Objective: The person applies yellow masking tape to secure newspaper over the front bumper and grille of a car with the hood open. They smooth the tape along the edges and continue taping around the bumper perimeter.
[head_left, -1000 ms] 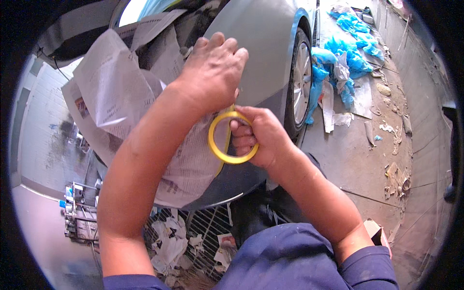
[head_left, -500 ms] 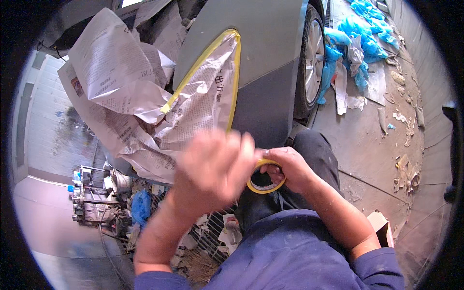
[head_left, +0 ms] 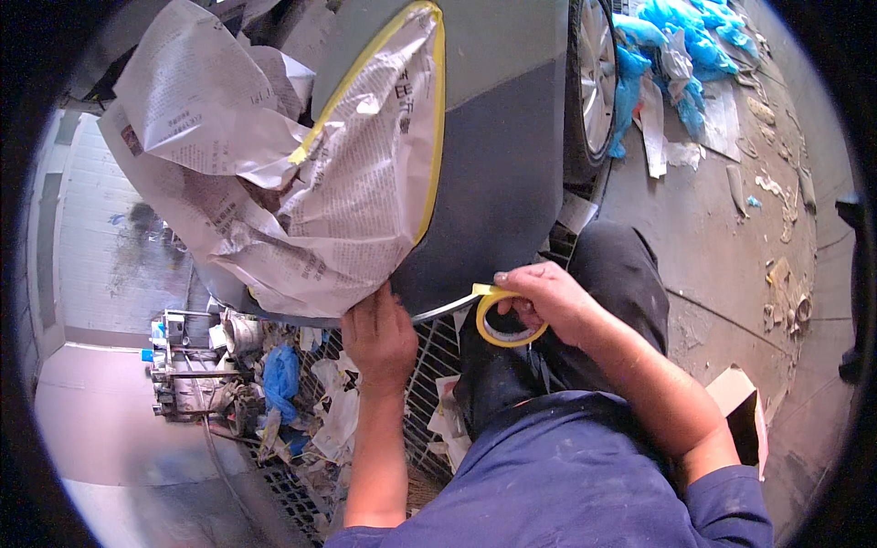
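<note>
My right hand (head_left: 553,294) grips a roll of yellow masking tape (head_left: 512,340), its thumb and fingers at the top of the ring. A short loose end of tape sticks out to the left from the roll. My left hand (head_left: 379,338) is at the lower edge of a crumpled newspaper sheet (head_left: 356,215), its fingers together on the paper by the bottom of the car's bumper; the fingertips are partly hidden. Yellow tape (head_left: 437,137) borders the sheet's upper left and right sides against the grey car body (head_left: 498,155).
A car wheel (head_left: 594,82) stands beyond my right knee. Blue plastic sheeting (head_left: 685,46) and paper scraps litter the floor at the far right. Below the bumper lies a floor grate (head_left: 425,374) with rubbish. A metal rack (head_left: 187,365) stands left, an opened cardboard box (head_left: 740,406) right.
My left hand has gone from a blurred, raised place beside the tape roll down to the newspaper's lower edge. A loose tape end now shows on the roll. The car sits higher in view.
</note>
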Motion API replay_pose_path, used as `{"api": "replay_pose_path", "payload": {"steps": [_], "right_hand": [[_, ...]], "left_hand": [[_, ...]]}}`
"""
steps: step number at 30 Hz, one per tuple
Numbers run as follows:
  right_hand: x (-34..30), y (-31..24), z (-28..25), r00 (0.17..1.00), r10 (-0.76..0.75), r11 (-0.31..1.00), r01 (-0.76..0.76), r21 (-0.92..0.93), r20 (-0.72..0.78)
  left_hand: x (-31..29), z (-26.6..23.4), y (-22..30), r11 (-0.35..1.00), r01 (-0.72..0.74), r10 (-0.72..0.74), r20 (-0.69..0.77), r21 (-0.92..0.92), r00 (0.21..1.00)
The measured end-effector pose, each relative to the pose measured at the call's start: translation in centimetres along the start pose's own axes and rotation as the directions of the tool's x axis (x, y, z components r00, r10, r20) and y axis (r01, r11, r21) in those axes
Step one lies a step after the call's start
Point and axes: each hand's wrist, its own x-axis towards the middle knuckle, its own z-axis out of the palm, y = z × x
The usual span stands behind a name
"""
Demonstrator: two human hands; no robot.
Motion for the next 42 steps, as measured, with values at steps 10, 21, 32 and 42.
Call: {"api": "replay_pose_path", "payload": {"steps": [10, 21, 32, 42], "right_hand": [[-2.4, -7.5, 2.2, 0.985, -0.171, 0.849, 0.142, -0.51, -0.011], [-11.8, -3.8, 2.4, 0.901, -0.433, 0.425, 0.175, -0.888, -0.03], [-12.1, -2.4, 3.7, 0.917, -0.395, 0.37, 0.098, -0.924, -0.061], [-11.6, -1.4, 4.1, 0.911, -0.406, 0.35, 0.086, -0.933, -0.069]], "left_hand": [[-0.2, 0.9, -2.6, 0.984, -0.134, 0.135, 0.002, -0.12, 0.991], [1.1, 1.3, -5.7, 0.992, -0.055, 0.029, -0.224, -0.112, 0.974], [2.8, -0.6, -8.1, 0.987, -0.113, 0.112, -0.016, -0.118, 0.994], [3.9, -1.5, -8.7, 0.969, -0.231, 0.226, -0.057, -0.087, 0.972]]}}
